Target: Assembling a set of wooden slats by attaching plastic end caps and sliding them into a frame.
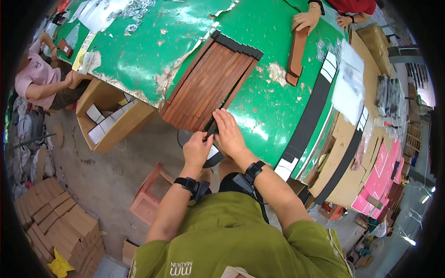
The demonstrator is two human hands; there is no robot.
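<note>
You're working at the near right corner of the brown slat stack (211, 83); the stack is lying on the green table (176, 34), its near end at the edge. Your left hand (197, 148) is bunching its fingertips at that corner, your right hand (228, 136) is laying its fingers along the corner's side; can't tell if either is gripping a piece. Judging progress: most slats are already lying lined up, but a dark gap is running along the stack's right side, so closing that is probably left. No wrap or tie is showing around it. Right of the stack, a black strip (310, 118) is lying apart; left of it, a carton (134, 123) is holding white-faced pieces (109, 123).
</note>
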